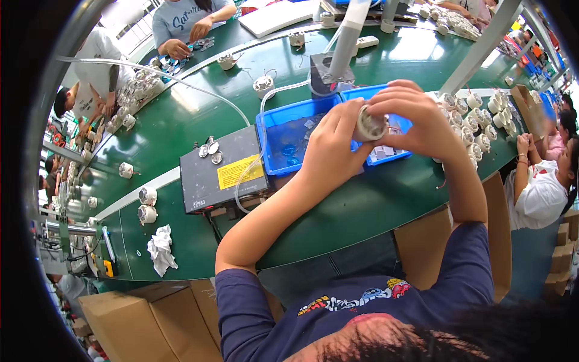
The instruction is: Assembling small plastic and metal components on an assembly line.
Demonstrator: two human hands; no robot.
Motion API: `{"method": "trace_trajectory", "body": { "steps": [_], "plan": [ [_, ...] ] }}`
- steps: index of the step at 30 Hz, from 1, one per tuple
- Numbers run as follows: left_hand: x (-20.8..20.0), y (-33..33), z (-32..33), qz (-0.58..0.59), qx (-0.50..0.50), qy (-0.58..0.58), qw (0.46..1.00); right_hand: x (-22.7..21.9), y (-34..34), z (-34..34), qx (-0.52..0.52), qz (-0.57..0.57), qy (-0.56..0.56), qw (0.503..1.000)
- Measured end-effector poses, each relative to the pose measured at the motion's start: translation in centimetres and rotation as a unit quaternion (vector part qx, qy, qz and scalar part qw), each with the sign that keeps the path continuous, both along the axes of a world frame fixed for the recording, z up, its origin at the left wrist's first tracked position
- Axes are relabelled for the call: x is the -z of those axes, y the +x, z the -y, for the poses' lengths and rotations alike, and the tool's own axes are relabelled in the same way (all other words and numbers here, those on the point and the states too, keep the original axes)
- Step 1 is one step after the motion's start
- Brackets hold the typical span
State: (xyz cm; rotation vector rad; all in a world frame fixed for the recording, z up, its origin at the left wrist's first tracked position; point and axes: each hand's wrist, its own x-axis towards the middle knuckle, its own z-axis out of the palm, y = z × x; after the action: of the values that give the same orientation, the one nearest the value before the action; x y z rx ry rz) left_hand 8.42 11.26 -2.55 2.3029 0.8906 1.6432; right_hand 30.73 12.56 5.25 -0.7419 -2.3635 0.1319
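Observation:
A small white cylindrical housing (370, 127) is raised above the two blue bins, its hollow, greyish inside facing up toward me. My left hand (335, 143) grips it from the left side. From the right, my right hand (411, 113) curls its fingers over the far rim, with the thumb at the near side. Behind the hands, the left blue bin (263, 131) holds thin clear or dark pieces in its bottom. Partly hidden by my right hand, the right blue bin (386, 160) contains small white parts.
A dark grey box (196, 181) with small metal caps (211, 148) on top stands left of the bins. Many white housings (476, 130) crowd the right. A crumpled white cloth (161, 249) lies left. A metal post (350, 39) rises behind the bins. Co-workers sit around.

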Motion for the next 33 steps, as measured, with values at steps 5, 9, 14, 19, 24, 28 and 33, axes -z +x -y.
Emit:
{"method": "trace_trajectory", "body": {
  "steps": [5,9,14,19,24,28,33],
  "plan": [
    [-0.3,-2.0,-0.9,-0.052,-0.035,-0.061,0.996,2.6,-2.0,-1.6,-0.032,-0.109,-0.089,0.990],
    [-0.2,-1.3,0.3,-0.016,-0.032,-0.196,0.980,7.5,-0.5,-2.9,-0.071,-0.243,-0.232,0.939],
    [0.9,-1.2,0.3,-0.056,-0.069,-0.195,0.977,10.0,-1.4,-3.5,-0.043,-0.300,-0.263,0.916],
    [1.5,-1.7,0.4,-0.089,-0.097,-0.202,0.970,10.2,-2.6,-2.7,0.050,-0.341,-0.373,0.861],
    [1.7,-2.2,-0.5,0.067,-0.072,-0.248,0.964,10.3,-2.6,-2.2,0.035,-0.327,-0.322,0.888],
    [1.7,-2.9,-1.3,0.171,-0.008,-0.304,0.937,10.5,-2.8,-1.8,-0.052,-0.317,-0.308,0.896],
    [1.1,-2.7,-1.4,0.230,0.033,-0.294,0.927,10.9,-3.5,-0.9,-0.131,-0.323,-0.343,0.872]
  ]
}}
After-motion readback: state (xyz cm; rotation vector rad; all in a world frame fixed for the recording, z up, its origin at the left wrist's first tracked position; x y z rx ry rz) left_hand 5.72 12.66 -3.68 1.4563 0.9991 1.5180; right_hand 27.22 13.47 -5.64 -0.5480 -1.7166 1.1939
